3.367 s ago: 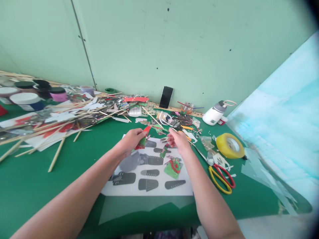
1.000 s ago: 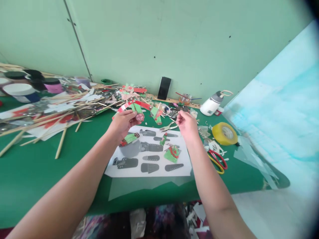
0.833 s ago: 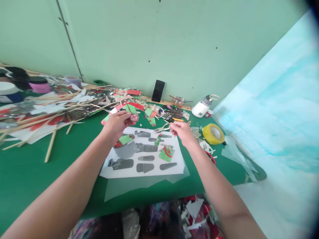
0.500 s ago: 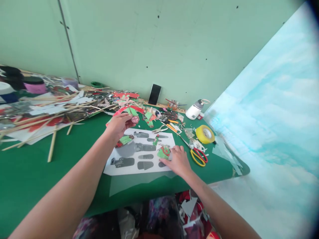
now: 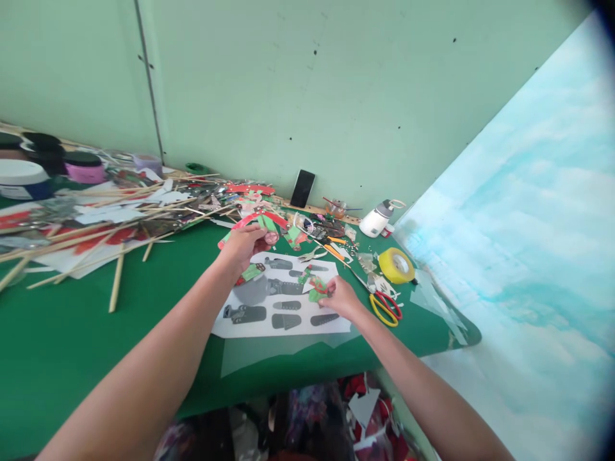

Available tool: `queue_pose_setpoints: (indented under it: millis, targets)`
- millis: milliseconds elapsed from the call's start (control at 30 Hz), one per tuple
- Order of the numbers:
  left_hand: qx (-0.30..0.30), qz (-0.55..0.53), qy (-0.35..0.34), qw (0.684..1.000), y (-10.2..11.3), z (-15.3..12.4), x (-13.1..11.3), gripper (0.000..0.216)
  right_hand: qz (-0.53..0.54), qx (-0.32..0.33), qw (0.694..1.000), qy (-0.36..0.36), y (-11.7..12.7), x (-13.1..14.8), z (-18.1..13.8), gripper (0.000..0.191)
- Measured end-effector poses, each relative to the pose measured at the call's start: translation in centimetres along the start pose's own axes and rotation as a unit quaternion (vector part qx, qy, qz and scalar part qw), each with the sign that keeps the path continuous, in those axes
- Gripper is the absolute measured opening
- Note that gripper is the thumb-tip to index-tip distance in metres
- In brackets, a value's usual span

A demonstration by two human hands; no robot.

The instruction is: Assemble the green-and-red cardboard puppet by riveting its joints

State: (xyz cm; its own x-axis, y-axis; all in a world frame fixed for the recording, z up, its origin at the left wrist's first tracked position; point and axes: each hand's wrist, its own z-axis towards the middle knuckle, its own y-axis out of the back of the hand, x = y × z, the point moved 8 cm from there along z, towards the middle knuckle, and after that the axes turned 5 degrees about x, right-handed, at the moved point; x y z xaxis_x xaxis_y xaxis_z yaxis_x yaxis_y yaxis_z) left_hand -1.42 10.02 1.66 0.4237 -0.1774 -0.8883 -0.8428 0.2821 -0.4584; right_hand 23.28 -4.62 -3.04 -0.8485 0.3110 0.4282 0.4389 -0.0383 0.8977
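Left hand [image 5: 244, 246] and right hand [image 5: 340, 298] are well apart, and each has hold of something. The left one's pinching a jointed cutout [image 5: 268, 223]: green body with a brown line down it, a long red band arching across the top with little shiny dots, and a pink disc [image 5: 271, 237] poking out by the fingertips. The right one's fingertips are clamped on the right edge of a green-and-red piece [image 5: 317, 293], green with a wavy red stripe. It's over the printed sheet [image 5: 254, 330] that sits between and below the hands; can't tell if it's fully lifted off.

What's different: half a second ago the right hand was spread flatter beside that piece, and a second ago it was up in the air farther back. Now the fingers have closed on it, and it's nearer the small green strip [image 5: 304, 276]. Left hand's grip looks about the same.

Just under the left hand there's another green piece [image 5: 252, 273] with a red end. Pliers [image 5: 312, 256] lie beyond the right hand, with red-and-yellow scissors [image 5: 384, 308] and yellow tape [image 5: 396, 266] off to its right. Loose sticks [image 5: 116, 278] are way out left of the left hand.
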Motion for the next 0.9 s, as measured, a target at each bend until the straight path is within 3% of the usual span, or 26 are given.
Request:
queue_pose_setpoints:
  millis: [233, 533, 900]
  targets:
    - [0.008, 0.027, 0.014, 1.000, -0.1, 0.2, 1.3, 0.012, 0.012, 0.015, 1.000, 0.008, 0.0, 0.3, 0.9, 0.051]
    - [0.005, 0.053, 0.019, 0.998, -0.1, 0.1, 1.6, 0.016, -0.007, 0.060, 0.996, 0.059, 0.6, 2.8, 2.5, 0.036]
    - [-0.013, 0.071, 0.020, 0.997, 0.5, 0.3, 1.9, 0.016, 0.154, -0.015, 0.988, 0.025, 0.9, 1.6, 1.0, 0.041]
